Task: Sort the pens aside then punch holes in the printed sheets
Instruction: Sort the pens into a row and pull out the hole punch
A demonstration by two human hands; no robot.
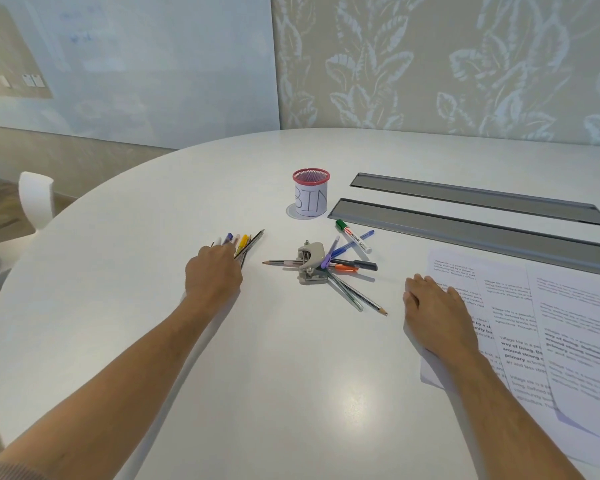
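Forearms come in low over the white surface [291,393]. Over on the left, the left hand [212,274] grips a bundle of pens [244,244] already pulled aside. In the middle, the hole punch [309,263] sits tangled in leftover pens [352,268] (so sorting's only partway, I'd guess). Next up: clear those. The right hand [437,315] lies flat, fingers straight, on the printed sheets [568,323].
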